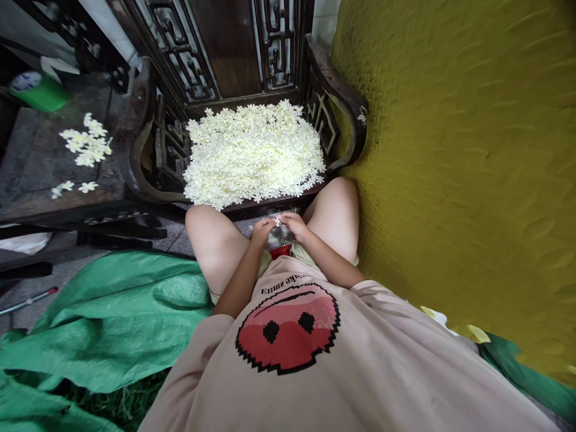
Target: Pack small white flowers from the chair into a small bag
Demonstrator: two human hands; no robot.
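Note:
Between my knees, my left hand (263,230) and my right hand (293,224) meet fingertip to fingertip. A small white flower (278,222) is pinched between them, and both hands are closed on it. Just beyond my knees, a wide heap of white flowers (256,153) covers the seat of a dark carved wooden chair (234,54). More loose white flowers (87,142) lie in a cluster on the dark side table to the left, with a few single ones nearer its front edge.
A green roll (40,91) sits on the side table (31,162). Green sheeting (130,300) with dark green strands beneath spreads at lower left. A yellow textured surface (459,168) rises close on the right. Curved armrests (344,105) flank the seat.

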